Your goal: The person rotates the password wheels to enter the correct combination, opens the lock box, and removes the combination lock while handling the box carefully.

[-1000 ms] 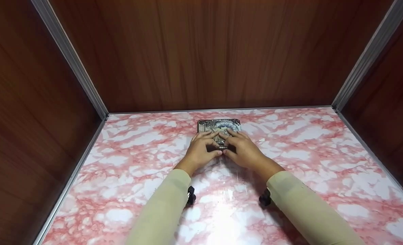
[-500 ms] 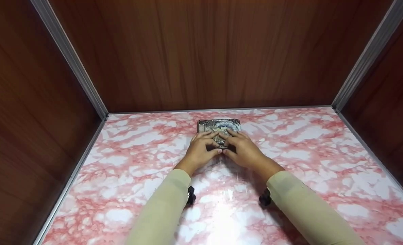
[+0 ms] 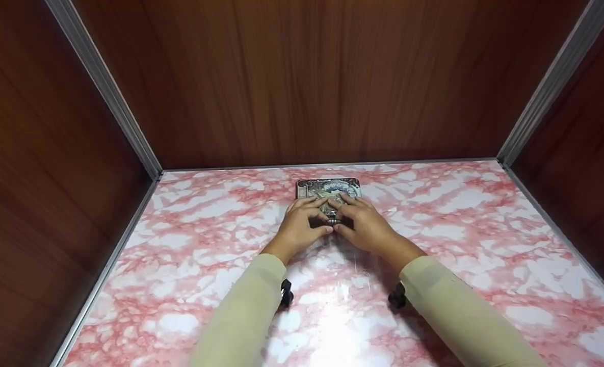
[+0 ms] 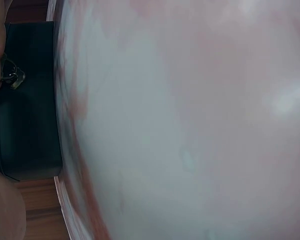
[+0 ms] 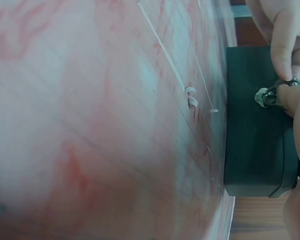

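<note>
A small dark box [image 3: 332, 185] with a patterned lid lies at the back middle of the table. Its dark green front [image 5: 255, 150] carries a metal clasp [image 5: 270, 96]. My left hand [image 3: 300, 222] and right hand [image 3: 367, 224] meet over the box, other fingers spread on the lid. Both thumbs reach the clasp from the front, and the index fingers curl down close to it, so that each hand seems to pinch it. In the left wrist view the clasp [image 4: 15, 78] hangs beside a thumb. The hands cover part of the lid.
The red and white marbled table [image 3: 179, 285] extends toward me and to both sides. A brown wood-grain panel [image 3: 302, 92] stands close behind the box. Metal-edged side panels [image 3: 103, 86] flank the table.
The thumbs sat slightly higher at the clasp half a second ago and are lower again now. The box has stayed in place.
</note>
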{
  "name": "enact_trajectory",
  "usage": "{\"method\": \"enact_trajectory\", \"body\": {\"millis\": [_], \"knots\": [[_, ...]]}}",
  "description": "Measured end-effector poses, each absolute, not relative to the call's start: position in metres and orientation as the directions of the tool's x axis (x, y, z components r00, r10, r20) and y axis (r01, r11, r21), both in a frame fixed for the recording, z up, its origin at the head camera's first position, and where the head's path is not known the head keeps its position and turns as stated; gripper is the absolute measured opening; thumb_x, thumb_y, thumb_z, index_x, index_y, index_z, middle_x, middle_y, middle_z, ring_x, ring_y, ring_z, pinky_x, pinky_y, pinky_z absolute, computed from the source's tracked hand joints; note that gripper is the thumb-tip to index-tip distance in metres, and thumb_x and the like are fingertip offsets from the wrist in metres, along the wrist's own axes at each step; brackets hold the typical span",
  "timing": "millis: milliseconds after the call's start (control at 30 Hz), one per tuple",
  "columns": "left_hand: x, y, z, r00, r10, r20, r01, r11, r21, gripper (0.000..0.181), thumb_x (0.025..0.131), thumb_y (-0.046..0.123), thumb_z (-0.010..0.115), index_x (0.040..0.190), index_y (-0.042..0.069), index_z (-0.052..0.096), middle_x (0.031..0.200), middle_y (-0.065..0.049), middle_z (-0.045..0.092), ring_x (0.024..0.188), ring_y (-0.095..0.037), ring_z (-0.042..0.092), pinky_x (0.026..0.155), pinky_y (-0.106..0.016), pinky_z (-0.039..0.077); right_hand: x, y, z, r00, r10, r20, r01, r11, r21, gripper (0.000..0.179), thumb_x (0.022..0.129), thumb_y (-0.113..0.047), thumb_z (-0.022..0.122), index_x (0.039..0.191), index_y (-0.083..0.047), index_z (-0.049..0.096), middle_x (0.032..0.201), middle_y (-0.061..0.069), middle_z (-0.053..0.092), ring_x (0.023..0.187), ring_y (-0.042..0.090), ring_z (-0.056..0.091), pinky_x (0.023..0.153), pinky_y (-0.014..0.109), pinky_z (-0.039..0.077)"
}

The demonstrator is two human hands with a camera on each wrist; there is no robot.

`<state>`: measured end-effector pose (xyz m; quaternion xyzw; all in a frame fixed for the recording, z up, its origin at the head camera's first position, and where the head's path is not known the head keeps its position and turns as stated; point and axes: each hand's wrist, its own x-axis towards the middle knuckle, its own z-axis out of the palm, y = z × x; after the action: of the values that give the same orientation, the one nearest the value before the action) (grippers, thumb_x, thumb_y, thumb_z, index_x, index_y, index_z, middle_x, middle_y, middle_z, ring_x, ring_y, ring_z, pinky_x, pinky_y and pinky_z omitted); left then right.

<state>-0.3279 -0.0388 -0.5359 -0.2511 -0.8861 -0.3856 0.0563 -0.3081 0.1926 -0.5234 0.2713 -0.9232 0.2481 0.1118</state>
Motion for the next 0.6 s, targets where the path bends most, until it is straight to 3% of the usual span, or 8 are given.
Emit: {"method": "enact_trajectory", "body": {"millis": [600], "knots": [[-0.3276,-0.0381,-0.5358,-0.87,0.4,0.289,0.485,0.581,0.654,0.015,0.1,0.029,0.088,0.109,0.017,0.088,0.172,0.008,0.058,0.167,-0.024,0.046,0.144,-0.052,0.027,-0.3068,0.1927,-0.523,-0.831,-0.446,0.332,-0.553,0.729,-0.403,0.011,0.103,-0.022,0.082,0.105,-0.014,0.075,0.172,0.0,0.058,0.167,0.041,0.045,0.141,0.071,0.025]]}}
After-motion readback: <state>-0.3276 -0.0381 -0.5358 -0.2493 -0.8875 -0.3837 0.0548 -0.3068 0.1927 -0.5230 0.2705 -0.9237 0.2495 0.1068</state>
